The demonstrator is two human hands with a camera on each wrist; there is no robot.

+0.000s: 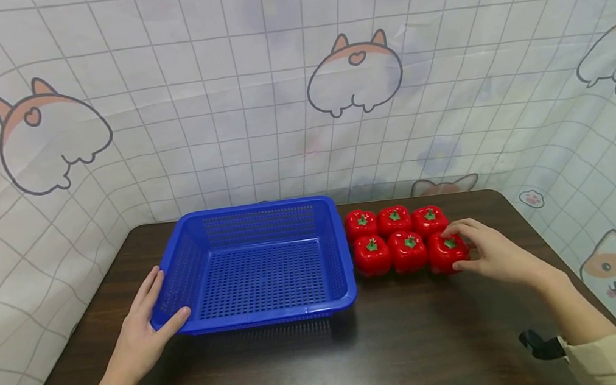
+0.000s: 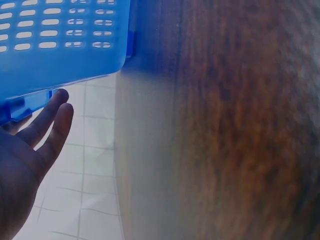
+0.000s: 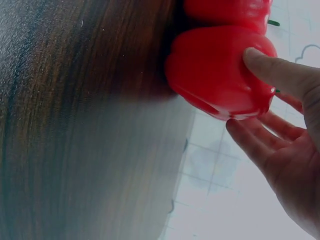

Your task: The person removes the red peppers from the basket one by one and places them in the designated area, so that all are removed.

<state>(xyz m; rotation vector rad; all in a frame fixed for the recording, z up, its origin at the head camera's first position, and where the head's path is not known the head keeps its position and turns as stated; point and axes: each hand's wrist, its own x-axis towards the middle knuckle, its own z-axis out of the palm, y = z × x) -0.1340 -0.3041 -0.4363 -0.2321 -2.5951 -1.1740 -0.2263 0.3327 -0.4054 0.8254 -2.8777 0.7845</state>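
At the front right end of two rows of red bell peppers, my right hand (image 1: 486, 251) holds one bell pepper (image 1: 441, 255) between thumb and fingers. In the right wrist view the thumb presses one side of that pepper (image 3: 215, 70) while the fingertips meet the other; its base is at the dark table. My left hand (image 1: 143, 329) lies at the front left corner of a blue plastic basket (image 1: 264, 316), with straight fingers along the left rim and the thumb at the front rim. The left wrist view shows its extended fingers (image 2: 60, 125) beside the basket's slotted wall (image 2: 65, 62).
Further bell peppers (image 1: 408, 251) stand close together, stems up, between the basket and my right hand. The dark wooden table (image 1: 409, 342) extends in front of them. A white cloth backdrop with grid lines and cartoon dogs (image 1: 259, 141) encloses the back and sides.
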